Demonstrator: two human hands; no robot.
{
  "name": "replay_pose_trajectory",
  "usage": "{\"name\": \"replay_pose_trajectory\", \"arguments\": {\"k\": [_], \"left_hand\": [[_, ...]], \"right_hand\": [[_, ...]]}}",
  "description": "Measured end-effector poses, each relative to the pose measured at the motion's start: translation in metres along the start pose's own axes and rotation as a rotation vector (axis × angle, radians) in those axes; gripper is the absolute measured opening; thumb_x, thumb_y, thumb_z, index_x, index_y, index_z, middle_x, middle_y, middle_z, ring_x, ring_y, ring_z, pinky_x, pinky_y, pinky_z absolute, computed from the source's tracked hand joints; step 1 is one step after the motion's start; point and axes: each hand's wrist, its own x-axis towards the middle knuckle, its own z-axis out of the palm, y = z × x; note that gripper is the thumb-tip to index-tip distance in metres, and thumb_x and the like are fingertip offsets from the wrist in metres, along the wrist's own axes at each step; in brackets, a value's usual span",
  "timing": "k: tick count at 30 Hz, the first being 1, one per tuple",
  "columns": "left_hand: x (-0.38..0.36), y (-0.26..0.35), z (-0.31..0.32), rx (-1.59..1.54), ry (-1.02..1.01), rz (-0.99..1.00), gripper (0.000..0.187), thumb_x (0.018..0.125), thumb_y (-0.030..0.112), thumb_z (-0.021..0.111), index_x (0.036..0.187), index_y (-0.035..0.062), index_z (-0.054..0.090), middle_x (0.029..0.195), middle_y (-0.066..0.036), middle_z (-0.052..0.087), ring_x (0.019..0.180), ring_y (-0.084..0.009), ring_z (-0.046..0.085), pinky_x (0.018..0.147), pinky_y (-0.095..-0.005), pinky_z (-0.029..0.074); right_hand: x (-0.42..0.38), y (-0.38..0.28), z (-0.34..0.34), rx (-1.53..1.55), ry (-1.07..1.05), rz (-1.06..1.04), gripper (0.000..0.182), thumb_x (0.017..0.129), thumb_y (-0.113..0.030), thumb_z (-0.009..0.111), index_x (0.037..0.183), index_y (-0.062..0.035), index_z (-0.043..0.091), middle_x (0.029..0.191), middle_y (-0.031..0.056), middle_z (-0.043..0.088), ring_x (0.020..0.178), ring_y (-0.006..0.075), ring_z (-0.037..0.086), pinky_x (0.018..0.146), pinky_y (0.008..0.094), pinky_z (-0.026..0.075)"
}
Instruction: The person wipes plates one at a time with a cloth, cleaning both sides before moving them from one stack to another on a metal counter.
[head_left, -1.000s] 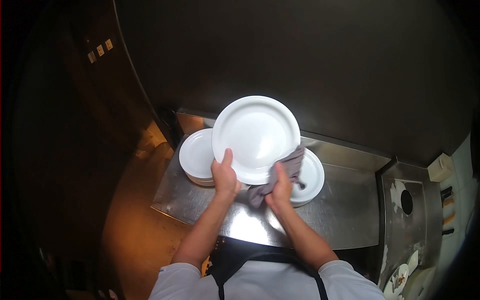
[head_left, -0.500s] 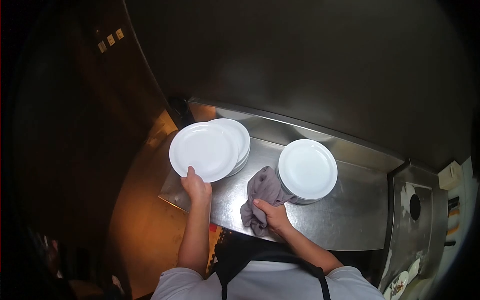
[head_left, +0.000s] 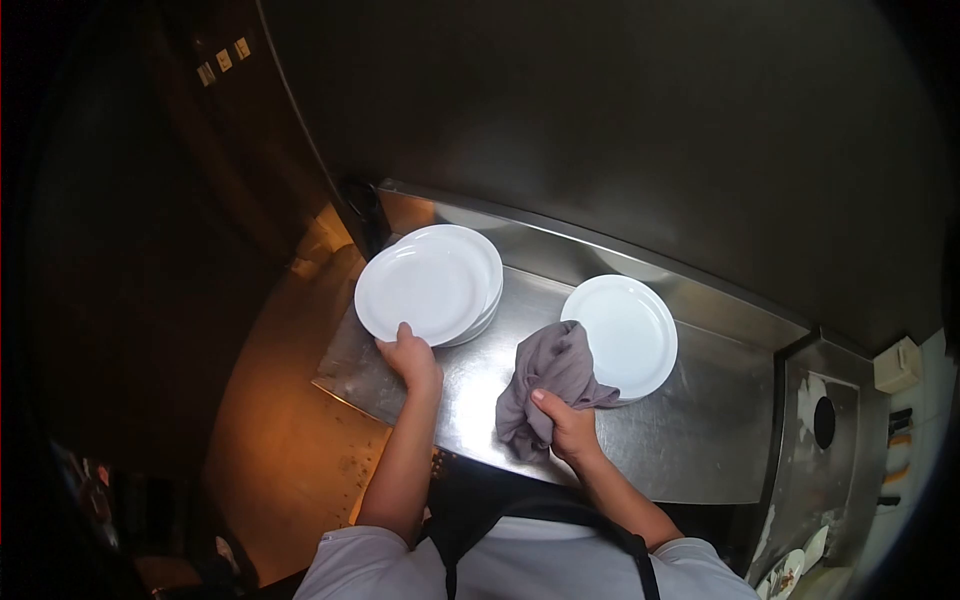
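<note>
My left hand (head_left: 410, 358) grips the near rim of a white plate (head_left: 422, 292), thumb on top and fingers beneath. That plate overlaps a stack of white plates (head_left: 485, 252) at the left of the steel counter, sitting a little left of the stack and toward me. A bunched grey cloth (head_left: 548, 385) is in my right hand (head_left: 572, 428), with the thumb pressed over it. The cloth laps the near left edge of a second stack of white plates (head_left: 630, 335), to the right.
The stainless steel counter (head_left: 690, 450) has a raised back ledge (head_left: 590, 245). To the right stands a steel unit with a dark round hole (head_left: 824, 423). A white box (head_left: 897, 366) and dishes with food scraps (head_left: 787, 575) are beyond. Brown floor (head_left: 290, 440) lies to the left.
My left hand has moved the plate right and away from me, more over the left stack. My right hand and the cloth have shifted slightly right, covering more of the right stack's edge.
</note>
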Motion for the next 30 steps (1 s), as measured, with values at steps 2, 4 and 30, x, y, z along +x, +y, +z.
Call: {"name": "replay_pose_trajectory", "arguments": {"k": [2, 4, 30], "left_hand": [[0.002, -0.007, 0.008, 0.201, 0.047, 0.021, 0.049, 0.093, 0.003, 0.051, 0.139, -0.0092, 0.041, 0.139, -0.023, 0.048, 0.125, -0.0320, 0.052, 0.106, -0.0380, 0.041], [0.006, -0.015, 0.014, 0.353, 0.065, 0.036, 0.054, 0.092, 0.004, 0.053, 0.142, -0.0082, 0.037, 0.142, -0.025, 0.045, 0.127, -0.0331, 0.050, 0.108, -0.0388, 0.039], [-0.152, -0.097, 0.039, 0.490, -1.195, 0.216, 0.088, 0.087, 0.016, 0.058, 0.149, -0.0129, 0.002, 0.147, -0.038, 0.028, 0.141, -0.0469, 0.026, 0.119, -0.0476, 0.017]], "right_hand": [[0.000, -0.009, -0.006, -0.034, 0.026, -0.009, 0.050, 0.083, -0.003, 0.070, 0.130, 0.0008, 0.051, 0.118, 0.0109, 0.062, 0.106, 0.0220, 0.062, 0.093, 0.0351, 0.051], [-0.001, -0.018, -0.009, 0.000, 0.060, -0.063, 0.046, 0.084, -0.004, 0.072, 0.126, 0.0019, 0.055, 0.118, 0.0099, 0.063, 0.106, 0.0196, 0.061, 0.093, 0.0328, 0.050], [0.045, -0.104, -0.149, -1.768, -0.091, -0.138, 0.047, 0.076, -0.010, 0.067, 0.121, 0.0027, 0.060, 0.131, 0.0277, 0.056, 0.127, 0.0449, 0.049, 0.114, 0.0473, 0.036]]}}
